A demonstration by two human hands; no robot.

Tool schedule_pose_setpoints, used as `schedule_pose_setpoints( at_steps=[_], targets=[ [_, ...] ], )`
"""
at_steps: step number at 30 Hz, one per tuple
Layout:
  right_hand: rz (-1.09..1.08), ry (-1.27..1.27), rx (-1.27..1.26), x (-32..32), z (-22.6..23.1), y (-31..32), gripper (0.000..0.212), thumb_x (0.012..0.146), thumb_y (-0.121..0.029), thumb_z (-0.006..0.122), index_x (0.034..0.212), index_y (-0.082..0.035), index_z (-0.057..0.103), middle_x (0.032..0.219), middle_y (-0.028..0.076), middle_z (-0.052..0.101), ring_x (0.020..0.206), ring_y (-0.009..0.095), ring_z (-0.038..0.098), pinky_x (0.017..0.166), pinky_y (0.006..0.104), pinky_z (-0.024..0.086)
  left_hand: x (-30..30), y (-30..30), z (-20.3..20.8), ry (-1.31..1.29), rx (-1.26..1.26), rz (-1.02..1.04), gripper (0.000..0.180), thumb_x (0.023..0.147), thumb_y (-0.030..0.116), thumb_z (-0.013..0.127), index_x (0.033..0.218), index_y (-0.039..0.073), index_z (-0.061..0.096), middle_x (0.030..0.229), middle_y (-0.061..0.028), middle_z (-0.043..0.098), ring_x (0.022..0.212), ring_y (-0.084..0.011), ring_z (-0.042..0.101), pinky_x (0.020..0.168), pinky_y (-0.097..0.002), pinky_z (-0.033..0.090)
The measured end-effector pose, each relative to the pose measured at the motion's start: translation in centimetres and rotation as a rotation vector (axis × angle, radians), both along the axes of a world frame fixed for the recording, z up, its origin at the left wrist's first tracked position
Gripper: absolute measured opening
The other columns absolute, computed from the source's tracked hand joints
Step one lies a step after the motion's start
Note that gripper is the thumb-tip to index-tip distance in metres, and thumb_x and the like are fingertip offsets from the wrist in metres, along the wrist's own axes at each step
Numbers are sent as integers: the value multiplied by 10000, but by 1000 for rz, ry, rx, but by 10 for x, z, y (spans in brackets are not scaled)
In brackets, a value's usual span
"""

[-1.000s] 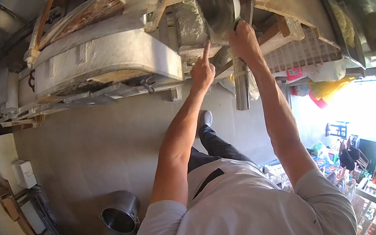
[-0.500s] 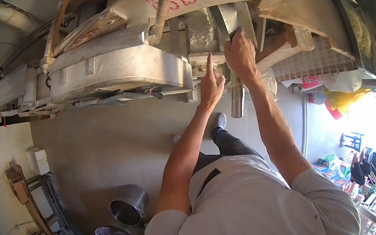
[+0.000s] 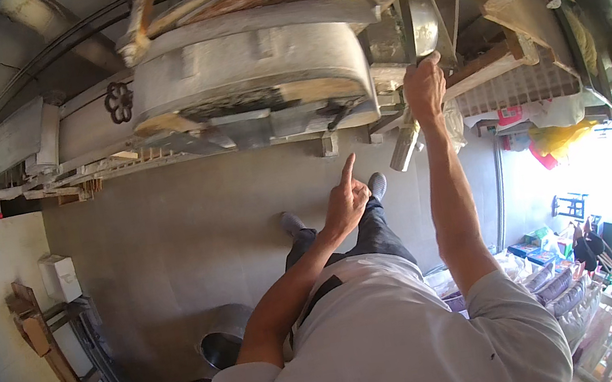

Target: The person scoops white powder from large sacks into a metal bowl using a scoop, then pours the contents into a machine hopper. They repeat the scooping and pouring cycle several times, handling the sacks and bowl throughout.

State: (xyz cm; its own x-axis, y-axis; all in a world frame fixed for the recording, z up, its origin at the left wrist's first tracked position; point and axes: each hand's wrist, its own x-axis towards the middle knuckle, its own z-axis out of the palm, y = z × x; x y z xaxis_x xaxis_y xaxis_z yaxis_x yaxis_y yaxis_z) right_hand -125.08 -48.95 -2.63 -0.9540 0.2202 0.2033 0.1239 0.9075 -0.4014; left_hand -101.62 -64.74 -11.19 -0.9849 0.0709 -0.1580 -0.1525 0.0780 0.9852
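Observation:
In front of me runs a long, pale, dust-coated machine [image 3: 246,64] with a rounded metal guard. My right hand [image 3: 426,88] is closed in a fist at its right part. Just above the fist is a shiny, curved, blade-like metal piece [image 3: 425,26]; whether my fingers grip it is hidden. Beside and below that hand, a metal cylinder [image 3: 405,148] slants out from the machine. My left hand [image 3: 348,204] hangs in the air before my legs, apart from the machine. Its index finger is stretched out, the other fingers are curled, and nothing shows in it.
A dark handwheel [image 3: 119,102] is on the machine's left part. Metal pots [image 3: 221,336] stand on the floor at lower left, near a wooden post [image 3: 44,328] and a white box [image 3: 60,278]. Yellow plastic bags [image 3: 558,141] hang at right, above assorted packages [image 3: 543,245].
My left hand has drawn back from the machine toward my body. My right hand remains at the same part of the machine. The whole view has shifted left, showing more of the rounded guard's underside.

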Motion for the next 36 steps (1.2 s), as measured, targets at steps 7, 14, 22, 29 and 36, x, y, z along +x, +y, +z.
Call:
schedule_pose_setpoints(
  at_steps=[7,14,22,29,36],
  targets=[
    [-37,10,42,18,6,7,352,872,-149,533,1075,132,477,840,316,655,841,467,648,736,525,510,43,-90,-9,28,-80,19,715,903,19,575,1521,145,239,778,-53,669,561,-102,576,529,-264,511],
    [68,-8,-46,76,-6,43,204,897,-173,496,893,0,604,843,260,637,832,449,616,687,524,464,96,-180,-24,-111,-165,198,626,906,27,583,1475,100,334,789,-74,680,552,-113,588,527,-270,517],
    [-431,-240,-1348,219,-80,19,213,844,-256,633,816,-55,570,651,52,520,509,172,517,444,311,424,219,-285,-46,-284,-163,687,480,924,44,534,1393,43,437,775,-85,664,520,-107,563,499,-262,488],
    [-294,-1322,-1812,259,-180,-145,279,919,-334,602,985,-65,569,732,39,579,570,170,590,499,288,543,270,-369,-61,-447,139,879,442,860,33,553,1301,36,528,780,-101,694,502,-129,593,455,-254,480],
    [809,-955,-306,151,-216,-443,255,873,-311,605,758,-88,646,746,97,644,611,210,636,519,371,482,367,-459,-32,-545,104,1107,421,873,68,558,1293,47,545,841,-93,701,554,-119,609,538,-247,501]
  ],
)
